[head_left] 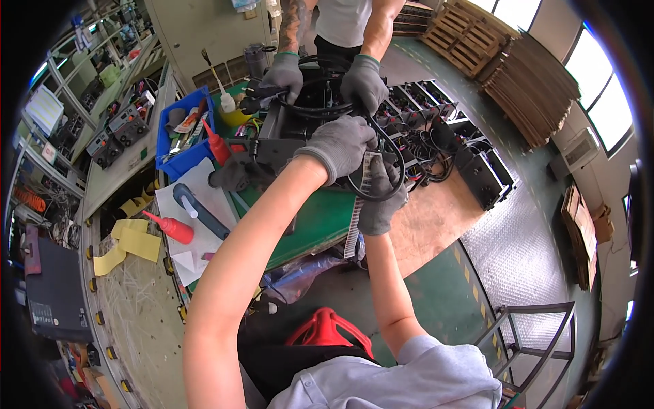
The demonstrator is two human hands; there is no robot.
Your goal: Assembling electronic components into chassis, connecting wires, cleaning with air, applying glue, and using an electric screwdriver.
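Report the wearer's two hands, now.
Left hand: curled beside the black cable; grip hidden, cannot be told.
Right hand: partly curled at the cable's loop; grip cannot be told.

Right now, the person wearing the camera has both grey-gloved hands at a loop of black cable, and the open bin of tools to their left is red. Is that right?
Not quite: the open bin of tools is blue, as the head view shows. The grey-gloved left hand and right hand are indeed at the black cable.
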